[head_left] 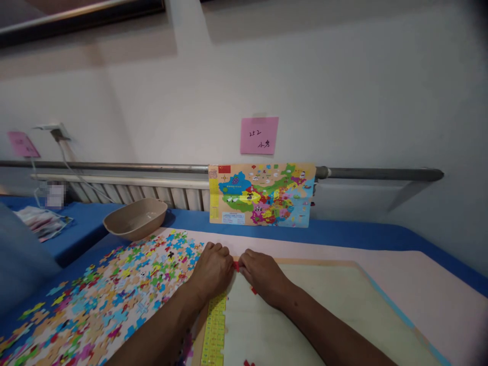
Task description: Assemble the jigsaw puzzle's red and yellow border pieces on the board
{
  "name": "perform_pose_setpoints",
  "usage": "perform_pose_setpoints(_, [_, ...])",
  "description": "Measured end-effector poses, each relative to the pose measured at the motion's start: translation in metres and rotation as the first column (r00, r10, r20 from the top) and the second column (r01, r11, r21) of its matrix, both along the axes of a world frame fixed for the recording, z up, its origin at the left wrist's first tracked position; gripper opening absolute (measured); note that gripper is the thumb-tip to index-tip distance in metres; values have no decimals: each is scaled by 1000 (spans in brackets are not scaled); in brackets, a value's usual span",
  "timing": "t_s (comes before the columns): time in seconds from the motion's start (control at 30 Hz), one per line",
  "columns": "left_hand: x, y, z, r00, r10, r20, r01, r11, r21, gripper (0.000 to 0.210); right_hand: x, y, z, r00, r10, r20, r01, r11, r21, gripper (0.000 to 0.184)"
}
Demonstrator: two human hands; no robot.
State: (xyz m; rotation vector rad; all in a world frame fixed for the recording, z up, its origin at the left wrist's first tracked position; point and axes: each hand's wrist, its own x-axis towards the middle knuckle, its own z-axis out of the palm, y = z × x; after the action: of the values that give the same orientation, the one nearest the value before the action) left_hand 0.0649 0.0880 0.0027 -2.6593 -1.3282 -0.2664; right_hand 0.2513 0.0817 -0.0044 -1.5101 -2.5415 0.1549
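Observation:
A small red puzzle piece (236, 266) shows between my two hands at the upper left of the puzzle board (312, 315). My left hand (213, 269) is closed, with its fingertips at the piece's left side. From the right, my right hand (263, 277) pinches at the same red spot. Whether this is one piece or two joined ones is hidden by my fingers. Just below my right hand lies another red piece (254, 290). A yellow strip of joined pieces (214, 330) runs down the board's left side.
Many loose colourful puzzle pieces (114, 300) spread over the left of the blue table (354, 231). Behind them stands a beige bowl (136, 219). A printed map picture (263, 195) hangs from the pipe (381, 175), under a pink note (259, 135).

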Motion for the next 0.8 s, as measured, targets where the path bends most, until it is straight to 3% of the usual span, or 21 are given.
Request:
perform_pose_setpoints(0.23, [-1, 2, 3, 1000, -3, 0, 3, 1000, -16, 25, 2, -1, 1, 998, 12, -56, -12, 1000, -7, 6])
perform_pose_setpoints(0.8, [1, 2, 0, 1000, 19, 20, -19, 999, -25, 23, 2, -2, -2, 985, 28, -172, -30, 1000, -7, 11])
